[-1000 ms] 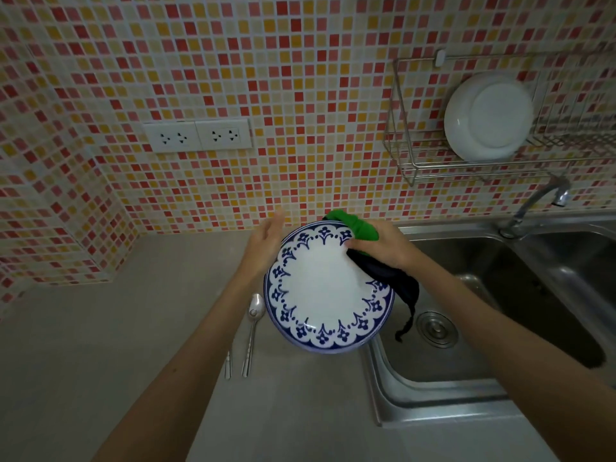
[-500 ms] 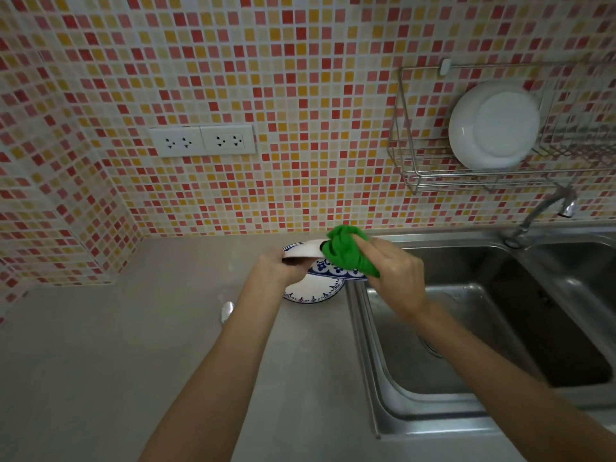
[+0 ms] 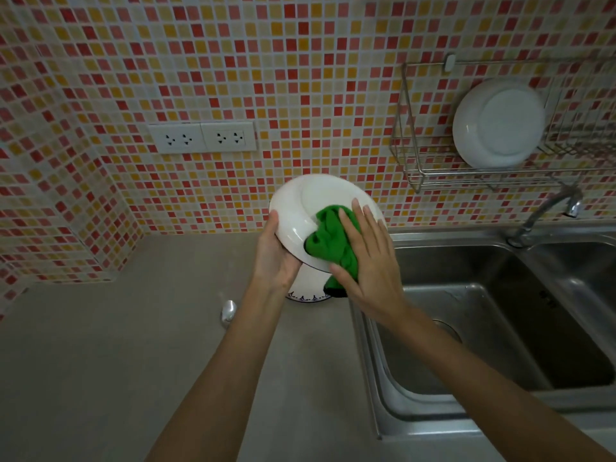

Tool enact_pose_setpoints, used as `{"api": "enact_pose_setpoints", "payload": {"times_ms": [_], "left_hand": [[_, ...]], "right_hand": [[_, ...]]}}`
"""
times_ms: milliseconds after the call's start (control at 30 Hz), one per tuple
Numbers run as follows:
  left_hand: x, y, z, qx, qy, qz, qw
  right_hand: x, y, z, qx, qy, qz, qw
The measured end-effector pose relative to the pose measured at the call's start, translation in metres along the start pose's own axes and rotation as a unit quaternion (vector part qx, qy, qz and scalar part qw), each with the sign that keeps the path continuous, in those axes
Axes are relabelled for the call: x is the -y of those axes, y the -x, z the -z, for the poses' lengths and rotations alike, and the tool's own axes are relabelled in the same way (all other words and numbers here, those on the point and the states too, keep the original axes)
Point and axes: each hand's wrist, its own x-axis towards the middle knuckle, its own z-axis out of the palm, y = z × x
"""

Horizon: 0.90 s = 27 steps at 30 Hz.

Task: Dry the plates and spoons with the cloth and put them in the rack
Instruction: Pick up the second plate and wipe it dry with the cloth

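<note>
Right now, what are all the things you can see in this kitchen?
Held plate: one, white underside up, above the counter.
Cloth: one, green, pressed on the held plate.
Patterned plate: one, white with blue rim, on the counter, mostly hidden.
Spoon: one, silver, counter.
Racked plate: one, white, wall rack.
Sink: one, steel, right.
Tap: one, steel.
Sockets: two, white, wall.
Left hand: grips plate edge.
Right hand: flat on cloth.
</note>
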Motion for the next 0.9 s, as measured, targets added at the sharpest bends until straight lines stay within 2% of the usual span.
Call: {"api": "enact_pose_setpoints", "payload": {"times_ms": [133, 300, 367, 500, 600, 767, 833, 900], "left_hand": [[-0.006, 0.005, -0.005, 0.057, -0.113, -0.007, 0.992], [-0.010, 0.012, -0.002, 0.078, -0.254, -0.046, 0.963], [-0.014, 0.012, -0.001, 0.064, -0.272, -0.055, 0.959], [-0.020, 0.013, 0.003, 0.040, -0.289, -0.074, 0.954], [-0.022, 0.013, 0.013, 0.012, -0.282, -0.072, 0.956], [-0.023, 0.014, 0.034, -0.024, -0.189, -0.047, 0.981], [-0.021, 0.015, 0.043, -0.022, -0.151, -0.046, 0.987], [-0.020, 0.015, 0.049, -0.041, -0.121, -0.040, 0.991]], "right_hand": [[0.029, -0.033, -0.004, -0.011, -0.062, -0.059, 0.996], [0.038, -0.081, -0.004, -0.054, -0.237, -0.121, 0.962], [0.031, -0.100, -0.004, -0.056, -0.227, -0.121, 0.965], [0.012, -0.121, -0.003, 0.006, -0.238, -0.183, 0.954], [-0.004, -0.121, 0.002, 0.079, -0.317, -0.265, 0.907], [-0.035, -0.080, -0.017, 0.167, -0.406, -0.429, 0.790], [-0.038, -0.060, -0.029, 0.153, -0.439, -0.472, 0.749], [-0.034, -0.045, -0.041, 0.096, -0.427, -0.526, 0.729]]}}
